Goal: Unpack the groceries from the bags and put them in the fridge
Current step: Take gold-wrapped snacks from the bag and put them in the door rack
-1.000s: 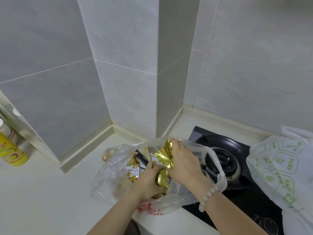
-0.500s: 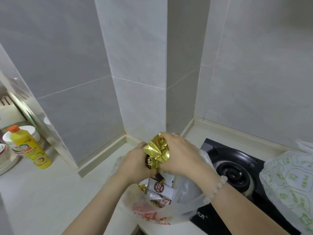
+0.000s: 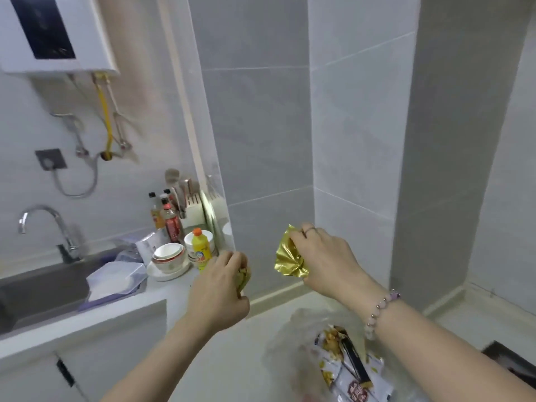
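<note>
Groceries are showing in two places in the head view. Low and right of centre, a clear plastic bag (image 3: 285, 340) is lying on the pale countertop (image 3: 232, 367). Printed snack packets (image 3: 352, 381) are sitting inside it, one with a dark strip along its edge.

Above the bag, at mid-frame, both hands are hanging in the air, apart from each other, with grey tile showing between them. The right hand (image 3: 327, 264) is wearing a ring (image 3: 309, 230) and, at the wrist, a bead bracelet (image 3: 380, 310). It is pinching a crumpled gold foil packet (image 3: 290, 261) by its upper edge, and the foil is dangling below the fingertips. The left hand (image 3: 219, 288), left of centre, is curling its fingers round a second gold packet (image 3: 243, 278). Most of that packet is hiding behind the hand, so its print cannot be read.

Along the left of the frame, a steel sink (image 3: 43, 288) is sitting under a curved faucet (image 3: 48, 224), and a white wrapped package (image 3: 116, 278) is lying at its rim. Just right of that, stacked bowls (image 3: 169, 256) are standing beside a yellow bottle (image 3: 201, 250) with an orange cap. Sauce bottles (image 3: 171, 224) and a knife block (image 3: 193, 208) are standing behind them against the wall. A white water heater (image 3: 58, 33) is hanging in the upper left corner. A dark stove corner (image 3: 510, 359) is peeking in at the lower right edge.
</note>
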Available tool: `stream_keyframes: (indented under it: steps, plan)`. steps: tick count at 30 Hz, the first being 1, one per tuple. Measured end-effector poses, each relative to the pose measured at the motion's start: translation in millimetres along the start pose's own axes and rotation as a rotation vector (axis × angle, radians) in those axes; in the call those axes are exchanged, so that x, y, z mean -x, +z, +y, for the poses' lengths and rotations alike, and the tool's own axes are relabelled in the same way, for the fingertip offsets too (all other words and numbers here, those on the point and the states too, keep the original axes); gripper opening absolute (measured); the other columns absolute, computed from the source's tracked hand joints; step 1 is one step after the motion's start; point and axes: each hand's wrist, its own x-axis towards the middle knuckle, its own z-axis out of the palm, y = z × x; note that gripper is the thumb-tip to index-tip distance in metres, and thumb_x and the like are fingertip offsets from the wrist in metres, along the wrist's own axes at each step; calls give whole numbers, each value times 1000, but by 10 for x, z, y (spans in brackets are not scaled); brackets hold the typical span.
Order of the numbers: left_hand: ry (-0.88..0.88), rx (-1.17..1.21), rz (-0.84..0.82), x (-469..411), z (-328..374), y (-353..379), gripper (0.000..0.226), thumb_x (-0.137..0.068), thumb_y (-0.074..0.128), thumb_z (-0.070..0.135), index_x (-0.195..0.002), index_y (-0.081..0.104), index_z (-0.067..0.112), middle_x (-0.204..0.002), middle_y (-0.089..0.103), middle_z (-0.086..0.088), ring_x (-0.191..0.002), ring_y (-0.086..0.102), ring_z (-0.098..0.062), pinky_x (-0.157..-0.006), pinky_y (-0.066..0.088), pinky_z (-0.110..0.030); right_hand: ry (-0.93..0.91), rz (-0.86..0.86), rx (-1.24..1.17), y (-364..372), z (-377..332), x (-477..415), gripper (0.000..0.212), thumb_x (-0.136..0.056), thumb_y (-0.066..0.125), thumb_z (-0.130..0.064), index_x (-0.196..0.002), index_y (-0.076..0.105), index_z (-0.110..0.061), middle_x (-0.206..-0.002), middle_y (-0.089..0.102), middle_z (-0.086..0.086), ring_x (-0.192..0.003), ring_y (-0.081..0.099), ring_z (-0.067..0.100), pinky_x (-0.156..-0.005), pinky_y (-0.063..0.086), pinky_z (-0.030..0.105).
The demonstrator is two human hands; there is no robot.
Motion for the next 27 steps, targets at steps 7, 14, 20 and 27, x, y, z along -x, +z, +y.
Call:
stream_keyframes:
  steps: [7,14,20,27]
  plan:
    - [-254,-183,113,572,-592,-805,41,-67,58,20,-104,43,26,-101,39,11,-90,40,-14,-61,42,-26,-392,59,-15,-27,-899,-377,62,-83,64,-17,-136,31,-19,-127,41,3,-115,47,21,-77,43,31]
    - [-426,-189,221,1680,-931,-1504,37,-71,64,25,-102,45,28,-103,41,11,-95,44,-12,-65,40,-24,-565,91,-61,-231,-2088,-177,92,-80,62,-7,-150,2,-10,-141,32,10,-129,35,26,-99,36,33]
    - [-558,-295,316,3046,-948,-2262,34,-79,64,30,-101,39,30,-100,39,14,-91,43,-9,-66,37,-21,-840,104,-144,-581,-3173,485,79,-84,60,-20,-148,14,-14,-138,35,5,-128,36,22,-101,34,32]
    - [-680,-489,240,4579,-734,-3189,67,-82,61,21,-141,28,18,-140,28,8,-116,44,-12,-79,30,-13,-1128,278,-361,-1374,-4439,1447,66,-78,65,-19,-134,31,-19,-117,44,1,-108,46,19,-84,35,27]
